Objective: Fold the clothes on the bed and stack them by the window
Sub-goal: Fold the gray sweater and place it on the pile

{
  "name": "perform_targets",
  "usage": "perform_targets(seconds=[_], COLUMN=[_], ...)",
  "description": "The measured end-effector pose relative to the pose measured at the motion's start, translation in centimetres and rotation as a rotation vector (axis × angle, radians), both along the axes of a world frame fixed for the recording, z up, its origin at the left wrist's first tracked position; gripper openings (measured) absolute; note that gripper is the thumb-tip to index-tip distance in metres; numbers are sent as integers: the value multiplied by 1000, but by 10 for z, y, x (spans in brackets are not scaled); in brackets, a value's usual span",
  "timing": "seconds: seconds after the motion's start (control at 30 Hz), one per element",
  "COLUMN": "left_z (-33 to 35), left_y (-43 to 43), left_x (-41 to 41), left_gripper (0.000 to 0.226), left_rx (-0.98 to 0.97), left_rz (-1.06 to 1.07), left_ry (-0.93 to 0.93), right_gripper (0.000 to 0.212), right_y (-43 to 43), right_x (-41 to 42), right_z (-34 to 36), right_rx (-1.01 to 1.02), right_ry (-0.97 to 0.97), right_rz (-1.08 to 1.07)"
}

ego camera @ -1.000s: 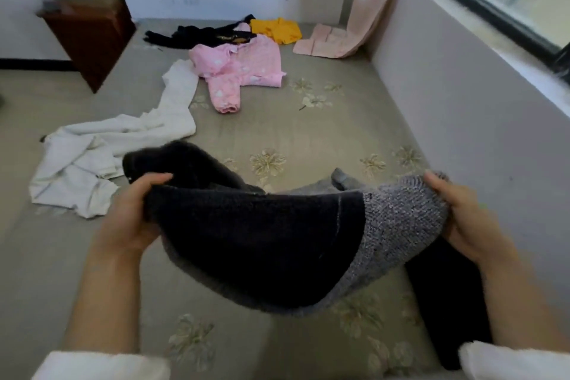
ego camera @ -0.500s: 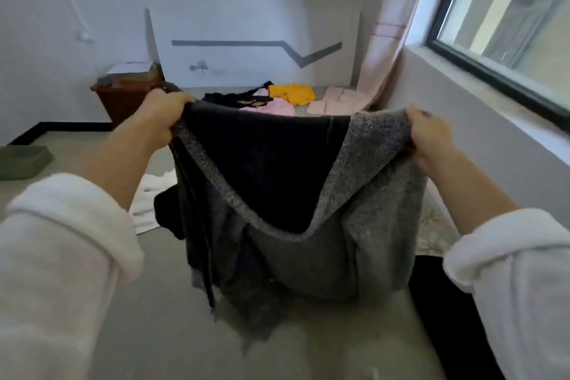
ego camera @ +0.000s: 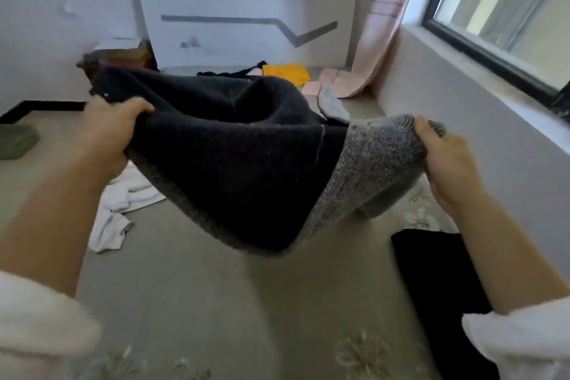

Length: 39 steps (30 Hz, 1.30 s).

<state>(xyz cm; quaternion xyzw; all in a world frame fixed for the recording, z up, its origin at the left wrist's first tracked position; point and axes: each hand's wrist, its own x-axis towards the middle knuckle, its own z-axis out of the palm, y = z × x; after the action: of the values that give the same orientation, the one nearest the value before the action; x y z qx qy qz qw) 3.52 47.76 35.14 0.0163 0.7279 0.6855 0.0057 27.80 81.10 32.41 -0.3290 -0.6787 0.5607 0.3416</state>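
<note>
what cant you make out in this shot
- Head view: the sweater, held by the left hand and right hand, hides the bed's middle; no pink garment shows.
- Black cloth: cut off by the bottom edge.
- Nightstand: blurred, top unreadable.

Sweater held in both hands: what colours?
The sweater is black with a heathered grey section at the right hand's end, head view.

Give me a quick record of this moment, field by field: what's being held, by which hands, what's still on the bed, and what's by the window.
held item: black and grey knit garment, lifted off the bed
left hand: gripping its black edge
right hand: gripping its grey edge
still on bed: white garment, yellow garment
by the window side: black folded item
fold state: not yet folded
</note>
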Motion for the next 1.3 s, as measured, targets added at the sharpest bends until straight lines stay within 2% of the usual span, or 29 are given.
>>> perform_targets(seconds=[0.07,0.13,0.2,0.27,0.37,0.43,0.57,0.63,0.7,0.73,0.8,0.87,1.03,1.1,1.17,1.23,1.3], left_z=[-64,-130,-192,-244,-290,-293,-294,-299,-310,-317,-333,-357,-413,-423,-420,-409,-409], left_y=[-22,-42,-59,-71,-84,-85,-86,-88,-88,-87,-83,-80,-71,-60,-39,-9,22], left_x=[22,49,79,113,155,169,178,181,185,188,192,192,175,163,151,145,148], left_gripper=[32,19,22,25,20,24,61,63,55,49,38,33,39,38,48,61,65], left_rx=[-123,-278,-435,-519,-573,-589,-598,-623,-591,-560,-541,-506,-223,-276,-450,-601,-831], left_rz=[8,-63,-146,-224,-324,-392,-486,-524,-518,-503,-461,-363,30,136,145,-94,-531], left_ry=[-49,-155,-366,-563,-771,-830,-770,-788,-871,-928,-1001,-991,-1049,-903,-571,-226,-22], right_gripper=[37,50,56,50,61,66,59,39,13,13,26,30,37,30,27,25,20], right_y=[-14,-32,-55,-79,-106,-114,-114,-116,-121,-123,-127,-133,-149,-150,-146,-135,-120], right_x=[19,39,63,87,116,127,142,150,154,154,144,127,82,66,50,32,11], right_z=[-58,-116,-172,-223,-278,-295,-314,-320,-326,-330,-335,-341,-371,-378,-382,-381,-377], right_rx=[-129,-267,-416,-544,-661,-688,-592,-518,-454,-406,-278,-211,-136,-159,-224,-288,-226], right_ry=[-145,-325,-498,-667,-891,-975,-1064,-1136,-1197,-1244,-1332,-1314,-1240,-1213,-1155,-1026,-896], right_rz=[48,76,57,42,46,55,63,44,33,50,91,135,323,351,340,240,71])
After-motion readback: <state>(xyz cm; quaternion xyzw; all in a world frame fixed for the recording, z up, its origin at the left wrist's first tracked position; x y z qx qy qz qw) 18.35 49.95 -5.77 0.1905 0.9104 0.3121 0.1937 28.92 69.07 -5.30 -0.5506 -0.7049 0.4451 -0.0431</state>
